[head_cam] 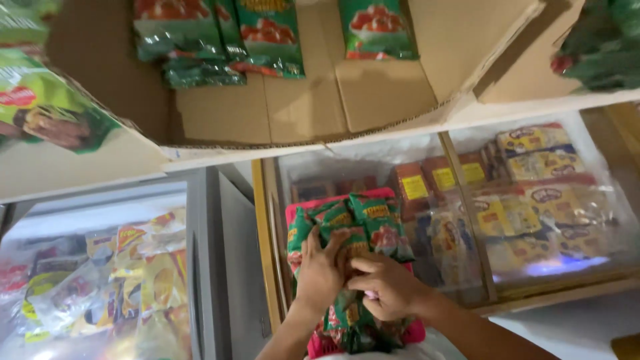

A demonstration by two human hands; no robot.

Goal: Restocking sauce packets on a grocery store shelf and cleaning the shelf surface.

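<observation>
right, both palms down on the green packets [353, 230] heaped in the pink basket [293, 212] — left hand [320, 270] spread flat, right hand [387, 287] curled round one. overfull pile, looks ready to slide off onto the freezer lid [560, 220].

Green snack packets [353, 230], glossy, red-and-yellow print on front, bunched in loose stack, overlapping at odd angles. Stack sits in pink basket [303, 210] over glass freezer lid. Top packets fan out toward far end, lower ones spill toward near rim, partly hidden.
</observation>
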